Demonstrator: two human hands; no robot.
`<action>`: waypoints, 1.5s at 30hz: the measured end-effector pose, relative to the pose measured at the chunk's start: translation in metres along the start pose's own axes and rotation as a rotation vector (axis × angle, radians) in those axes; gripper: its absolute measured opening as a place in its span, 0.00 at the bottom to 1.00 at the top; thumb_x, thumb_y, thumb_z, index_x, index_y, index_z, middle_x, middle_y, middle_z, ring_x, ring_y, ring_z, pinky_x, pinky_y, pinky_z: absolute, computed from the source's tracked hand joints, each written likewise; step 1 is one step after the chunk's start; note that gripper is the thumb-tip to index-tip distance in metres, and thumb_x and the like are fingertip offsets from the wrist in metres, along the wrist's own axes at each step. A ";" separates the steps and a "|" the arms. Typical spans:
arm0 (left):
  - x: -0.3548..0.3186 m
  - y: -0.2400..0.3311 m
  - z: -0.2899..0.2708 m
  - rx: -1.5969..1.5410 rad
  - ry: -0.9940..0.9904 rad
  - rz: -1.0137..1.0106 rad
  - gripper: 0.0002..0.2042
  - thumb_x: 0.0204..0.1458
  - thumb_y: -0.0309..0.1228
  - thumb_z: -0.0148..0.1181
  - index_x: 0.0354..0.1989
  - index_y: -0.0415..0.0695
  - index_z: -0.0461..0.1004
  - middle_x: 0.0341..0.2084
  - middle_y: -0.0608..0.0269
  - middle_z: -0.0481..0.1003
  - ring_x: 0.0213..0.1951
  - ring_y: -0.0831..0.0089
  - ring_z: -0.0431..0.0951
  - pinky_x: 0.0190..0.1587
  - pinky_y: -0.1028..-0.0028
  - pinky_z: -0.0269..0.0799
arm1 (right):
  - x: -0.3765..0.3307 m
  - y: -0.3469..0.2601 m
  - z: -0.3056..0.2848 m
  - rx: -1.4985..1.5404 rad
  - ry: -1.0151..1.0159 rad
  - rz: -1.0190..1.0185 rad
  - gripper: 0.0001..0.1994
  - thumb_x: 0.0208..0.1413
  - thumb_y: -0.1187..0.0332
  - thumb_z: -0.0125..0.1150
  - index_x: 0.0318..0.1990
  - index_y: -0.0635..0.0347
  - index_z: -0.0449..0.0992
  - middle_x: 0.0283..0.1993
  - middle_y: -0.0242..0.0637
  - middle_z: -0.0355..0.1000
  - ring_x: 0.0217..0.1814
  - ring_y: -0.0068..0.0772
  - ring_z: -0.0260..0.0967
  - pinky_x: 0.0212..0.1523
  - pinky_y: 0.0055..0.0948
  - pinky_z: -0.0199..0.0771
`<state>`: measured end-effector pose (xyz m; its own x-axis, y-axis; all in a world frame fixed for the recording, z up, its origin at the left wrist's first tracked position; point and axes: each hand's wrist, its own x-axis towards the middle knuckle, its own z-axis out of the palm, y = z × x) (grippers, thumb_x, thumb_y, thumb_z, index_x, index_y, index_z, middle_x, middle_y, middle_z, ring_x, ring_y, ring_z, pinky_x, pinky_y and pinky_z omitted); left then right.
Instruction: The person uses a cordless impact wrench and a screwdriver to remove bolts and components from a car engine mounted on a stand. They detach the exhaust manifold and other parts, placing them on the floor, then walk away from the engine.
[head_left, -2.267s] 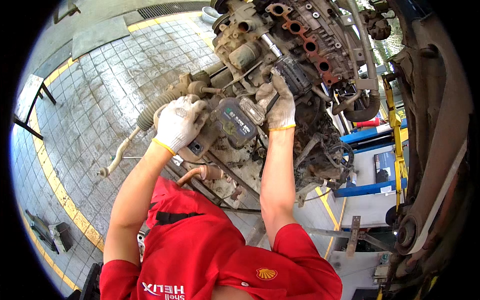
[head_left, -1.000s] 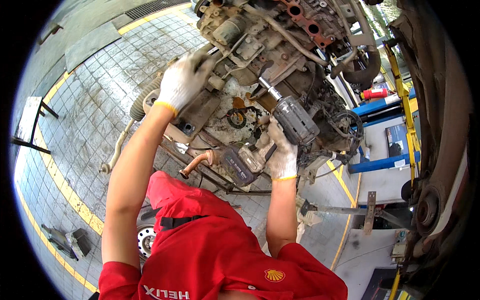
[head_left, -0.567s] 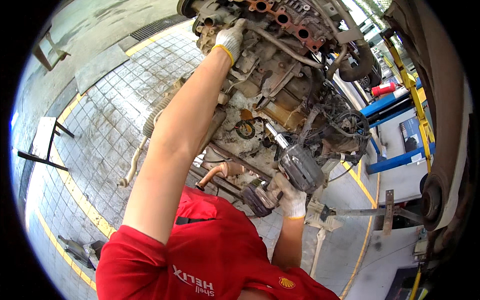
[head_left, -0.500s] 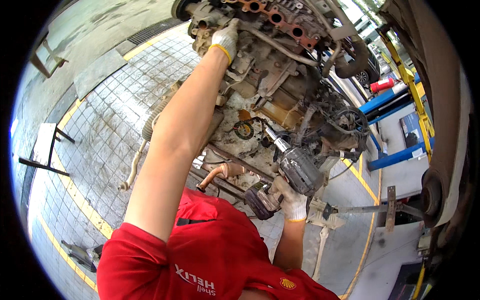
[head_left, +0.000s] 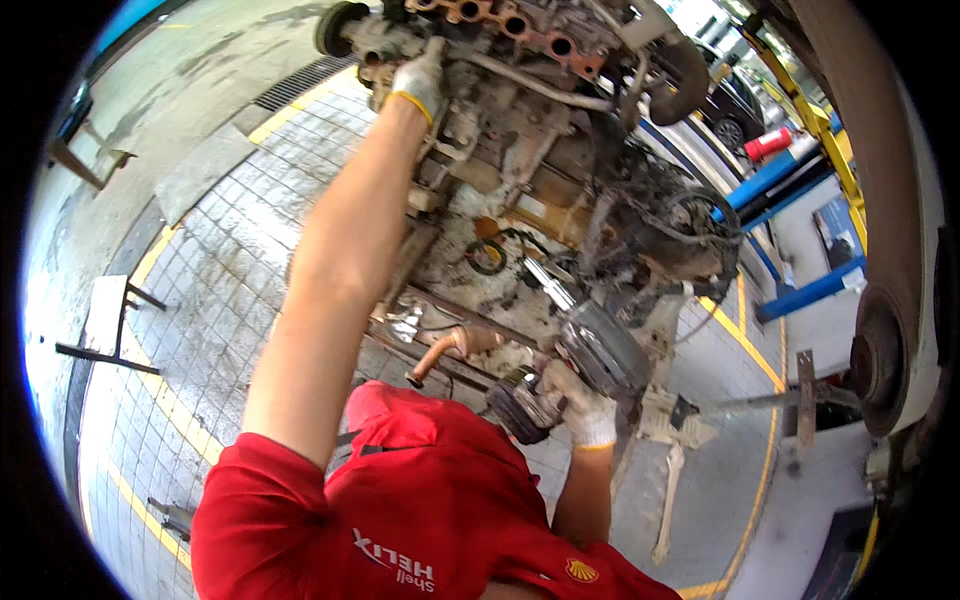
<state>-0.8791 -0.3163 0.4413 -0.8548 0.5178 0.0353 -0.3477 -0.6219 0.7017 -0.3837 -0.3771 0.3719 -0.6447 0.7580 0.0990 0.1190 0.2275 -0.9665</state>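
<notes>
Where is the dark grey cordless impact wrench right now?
In the head view, the wrench sits right of centre in the white-gloved right hand, right of the rust-brown bent pipe, its silver socket pointing up-left.

Yellow lines [head_left: 180, 412] mark the grey tiled floor [head_left: 225, 290] near a dark drain grate [head_left: 305, 83].

L hand [head_left: 418, 75] & R hand [head_left: 585, 405] gloved white, yellow-edged; pwr tool [head_left: 606, 345] dk grey; shirt [head_left: 430, 510] red; tiles [head_left: 215, 290] grey, gridded.
</notes>
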 end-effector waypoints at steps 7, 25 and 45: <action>-0.021 0.020 -0.020 0.355 0.119 -0.020 0.39 0.62 0.56 0.61 0.69 0.33 0.65 0.52 0.45 0.79 0.45 0.59 0.82 0.49 0.63 0.80 | 0.015 0.021 0.006 0.185 -0.018 -0.038 0.15 0.55 0.70 0.69 0.48 0.68 0.78 0.27 0.34 0.74 0.25 0.25 0.71 0.31 0.29 0.74; -0.336 -0.092 -0.098 1.002 -0.232 -0.093 0.17 0.69 0.40 0.54 0.50 0.38 0.79 0.35 0.50 0.82 0.39 0.74 0.81 0.46 0.66 0.77 | 0.022 0.091 -0.024 0.456 -0.729 0.326 0.24 0.71 0.58 0.51 0.68 0.63 0.64 0.72 0.50 0.64 0.72 0.48 0.63 0.67 0.47 0.72; -0.404 -0.185 -0.151 0.865 -0.206 -0.573 0.24 0.67 0.52 0.52 0.50 0.43 0.80 0.32 0.43 0.81 0.36 0.54 0.84 0.43 0.59 0.77 | -0.022 0.110 -0.038 -0.379 -0.685 0.625 0.27 0.63 0.54 0.65 0.64 0.59 0.71 0.60 0.46 0.74 0.62 0.49 0.73 0.62 0.48 0.76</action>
<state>-0.5272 -0.4993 0.1902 -0.5398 0.7413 -0.3989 -0.2166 0.3356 0.9168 -0.3280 -0.3454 0.2729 -0.6659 0.3197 -0.6741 0.7411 0.1790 -0.6471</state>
